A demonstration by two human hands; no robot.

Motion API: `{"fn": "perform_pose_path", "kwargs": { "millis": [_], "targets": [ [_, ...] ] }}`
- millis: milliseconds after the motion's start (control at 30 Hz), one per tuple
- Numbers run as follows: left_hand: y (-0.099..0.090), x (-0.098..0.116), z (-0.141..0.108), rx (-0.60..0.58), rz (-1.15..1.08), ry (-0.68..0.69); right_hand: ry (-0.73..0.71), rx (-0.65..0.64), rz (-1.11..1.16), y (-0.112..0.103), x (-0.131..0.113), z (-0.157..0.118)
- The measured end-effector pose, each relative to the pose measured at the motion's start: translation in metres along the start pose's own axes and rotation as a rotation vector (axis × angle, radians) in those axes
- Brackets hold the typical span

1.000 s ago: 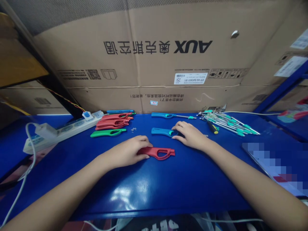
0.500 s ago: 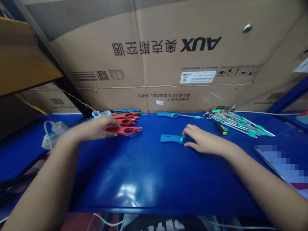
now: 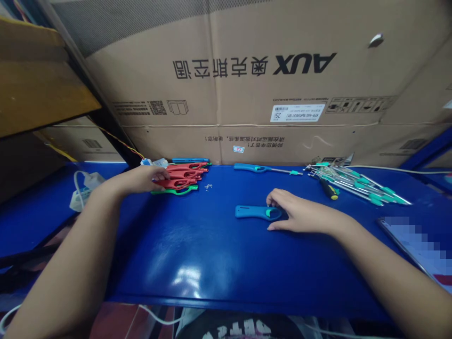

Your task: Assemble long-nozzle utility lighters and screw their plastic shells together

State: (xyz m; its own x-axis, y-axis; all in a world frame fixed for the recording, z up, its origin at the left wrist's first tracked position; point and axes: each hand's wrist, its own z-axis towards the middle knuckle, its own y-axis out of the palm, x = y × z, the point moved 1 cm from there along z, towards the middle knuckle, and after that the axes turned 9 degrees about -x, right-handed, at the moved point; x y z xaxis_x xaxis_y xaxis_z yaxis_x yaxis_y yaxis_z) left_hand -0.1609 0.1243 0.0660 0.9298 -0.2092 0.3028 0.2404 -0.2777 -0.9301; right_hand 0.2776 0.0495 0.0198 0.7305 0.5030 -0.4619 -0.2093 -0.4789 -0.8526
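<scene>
Several red lighter handles (image 3: 189, 173) lie in a stack at the back left. My left hand (image 3: 143, 180) reaches over their left ends, fingers curled around the nearest red handle (image 3: 178, 182); its gripped end is partly hidden. A green handle (image 3: 181, 190) shows just in front of the stack, with small screws (image 3: 208, 187) to its right. In the middle of the table lies a blue lighter handle (image 3: 252, 212) with a green trigger. My right hand (image 3: 291, 212) is at its right end, thumb and fingers apart on either side.
A blue lighter with a metal tube (image 3: 256, 168) lies by the cardboard (image 3: 243, 94). Several metal tubes with green parts (image 3: 363, 184) are piled at the right, beside a yellow-black screwdriver (image 3: 329, 189). A pixelated flat object (image 3: 413, 249) sits at the right edge; a white plug (image 3: 93, 181) at the left.
My left hand has moved the red handle back and left onto the stack, uncovering the green handle and the screws. My right hand's fingers have spread from the blue handle.
</scene>
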Motion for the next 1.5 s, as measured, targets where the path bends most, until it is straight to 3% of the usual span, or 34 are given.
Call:
{"fn": "perform_pose_path", "kwargs": {
  "millis": [100,200,300,367,467,567,667,767,933,1133,1500],
  "targets": [
    [-0.003,0.001,-0.001,-0.041,0.08,0.025,0.005,0.011,-0.028,0.001,-0.003,0.001],
    [-0.004,0.01,-0.003,0.008,0.217,0.057,0.007,0.031,-0.033,0.003,-0.005,0.001],
    [0.003,0.032,-0.002,0.085,0.269,0.115,0.075,0.07,-0.04,0.005,-0.007,0.001],
    [0.017,0.055,-0.002,0.145,0.264,0.217,0.117,0.062,-0.055,0.006,-0.007,0.002],
    [0.049,0.096,-0.005,0.186,0.228,0.507,0.107,0.05,-0.033,0.006,-0.007,0.005],
    [0.086,0.13,-0.011,0.105,0.187,0.664,0.006,0.041,0.011,0.007,-0.012,0.006],
    [0.113,0.147,-0.014,-0.007,0.085,0.74,-0.042,0.01,0.02,0.01,-0.02,0.004],
    [0.125,0.15,-0.013,-0.043,-0.063,0.763,-0.033,0.047,-0.029,0.015,-0.029,0.003],
    [0.131,0.148,-0.009,-0.006,-0.224,0.715,0.063,0.102,-0.172,0.019,-0.034,0.008],
    [0.136,0.154,-0.012,0.025,-0.235,0.674,0.189,0.062,-0.098,0.016,-0.033,0.009],
    [0.139,0.16,-0.019,0.039,-0.214,0.668,0.265,0.027,-0.126,0.016,-0.039,0.007]
  ]
}}
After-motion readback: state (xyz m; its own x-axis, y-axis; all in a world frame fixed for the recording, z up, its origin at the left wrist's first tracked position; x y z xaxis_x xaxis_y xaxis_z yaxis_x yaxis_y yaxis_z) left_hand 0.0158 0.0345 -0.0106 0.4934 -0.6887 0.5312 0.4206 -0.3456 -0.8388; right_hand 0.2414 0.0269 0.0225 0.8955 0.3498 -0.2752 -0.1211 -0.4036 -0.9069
